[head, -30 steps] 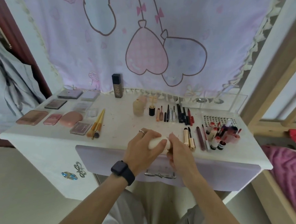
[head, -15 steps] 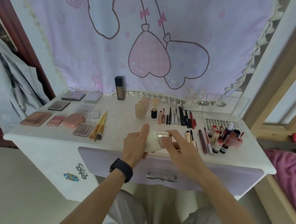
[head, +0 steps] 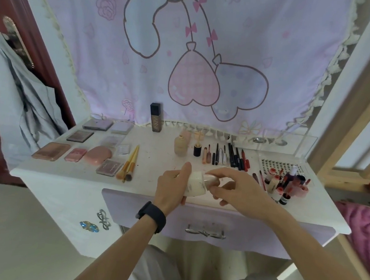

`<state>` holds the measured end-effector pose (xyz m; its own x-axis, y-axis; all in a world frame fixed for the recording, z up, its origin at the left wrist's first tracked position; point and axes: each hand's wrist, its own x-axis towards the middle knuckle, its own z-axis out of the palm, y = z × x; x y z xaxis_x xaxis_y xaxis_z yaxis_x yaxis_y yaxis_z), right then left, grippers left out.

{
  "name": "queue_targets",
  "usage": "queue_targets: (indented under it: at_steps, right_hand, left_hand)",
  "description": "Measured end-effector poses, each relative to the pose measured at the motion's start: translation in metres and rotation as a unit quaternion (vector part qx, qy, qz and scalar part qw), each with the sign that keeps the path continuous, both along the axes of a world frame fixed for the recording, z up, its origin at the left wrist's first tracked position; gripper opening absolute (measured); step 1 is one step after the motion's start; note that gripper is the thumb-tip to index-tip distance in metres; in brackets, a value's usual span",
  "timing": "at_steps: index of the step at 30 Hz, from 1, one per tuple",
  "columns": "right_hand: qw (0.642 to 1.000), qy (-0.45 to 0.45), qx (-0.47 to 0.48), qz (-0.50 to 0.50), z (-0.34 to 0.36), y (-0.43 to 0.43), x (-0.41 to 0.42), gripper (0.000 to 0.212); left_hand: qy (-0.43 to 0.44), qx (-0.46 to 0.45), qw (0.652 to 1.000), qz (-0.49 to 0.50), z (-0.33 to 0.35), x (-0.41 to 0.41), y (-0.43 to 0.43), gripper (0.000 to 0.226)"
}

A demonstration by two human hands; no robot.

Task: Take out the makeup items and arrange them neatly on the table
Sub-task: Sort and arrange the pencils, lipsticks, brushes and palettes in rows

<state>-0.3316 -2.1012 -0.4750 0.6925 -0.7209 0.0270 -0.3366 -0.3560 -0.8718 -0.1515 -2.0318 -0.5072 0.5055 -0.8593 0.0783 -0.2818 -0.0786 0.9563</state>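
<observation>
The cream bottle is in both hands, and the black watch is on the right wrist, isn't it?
Not quite. The head view shows the black watch on the left wrist, not the right. The cream bottle is in both hands: the left hand grips its body, the right hand pinches its pinkish end.

Left hand [head: 172, 187] and right hand [head: 238, 189] hold bottle [head: 196, 183].

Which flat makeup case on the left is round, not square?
The smooth pink oval case in the front row; every other case there is a flat rectangle with corners.
</observation>
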Motion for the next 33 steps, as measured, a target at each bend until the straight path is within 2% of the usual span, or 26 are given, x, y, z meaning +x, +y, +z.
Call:
queue_targets:
  at_steps: [3, 5, 7, 10, 11, 14, 17, 20, 28, 30, 33]
  right_hand:
    - [0.999, -0.027, 0.014, -0.021, 0.001, 0.0, 0.001, 0.045]
    - [0.992, -0.069, 0.107, -0.025, -0.001, -0.003, 0.001, 0.052]
    - [0.981, -0.072, 0.176, -0.028, 0.0, -0.003, 0.001, 0.039]
    - [0.99, -0.013, 0.137, -0.042, 0.0, -0.002, 0.004, 0.056]
    - [0.991, -0.008, 0.127, -0.035, -0.001, -0.003, 0.005, 0.054]
    - [0.993, -0.038, 0.108, -0.013, -0.001, -0.004, 0.005, 0.024]
    - [0.999, -0.029, 0.005, -0.019, -0.002, -0.006, 0.002, 0.028]
    - [0.997, -0.032, -0.076, -0.014, -0.001, -0.002, 0.002, 0.033]
    - [0.996, -0.04, -0.072, -0.023, -0.004, -0.004, 0.008, 0.03]
    - [0.996, -0.061, -0.047, -0.048, -0.008, -0.006, 0.011, 0.027]
    - [0.988, -0.126, 0.032, -0.087, -0.018, -0.007, 0.017, 0.022]
  left_hand:
    - [0.005, -0.009, 1.0, -0.002, 0.004, 0.0, 0.0, 0.06]
    - [0.003, -0.012, 1.0, -0.006, 0.007, 0.001, 0.001, 0.061]
    - [0.0, -0.01, 1.0, -0.01, 0.008, 0.001, 0.002, 0.061]
    - [-0.009, -0.005, 1.0, -0.013, 0.007, 0.001, 0.003, 0.061]
    - [-0.011, -0.004, 1.0, -0.014, 0.007, 0.002, 0.003, 0.061]
    - [0.005, 0.009, 1.0, -0.015, 0.006, 0.005, 0.003, 0.06]
    - [0.063, 0.049, 0.997, -0.011, 0.005, 0.012, 0.003, 0.06]
    - [0.089, 0.082, 0.992, -0.019, 0.005, 0.019, 0.002, 0.072]
    - [0.119, 0.086, 0.989, -0.03, 0.006, 0.027, 0.0, 0.083]
    - [0.184, 0.079, 0.979, -0.04, 0.006, 0.029, -0.001, 0.087]
    - [0.357, 0.029, 0.93, -0.087, 0.006, 0.036, 0.0, 0.088]
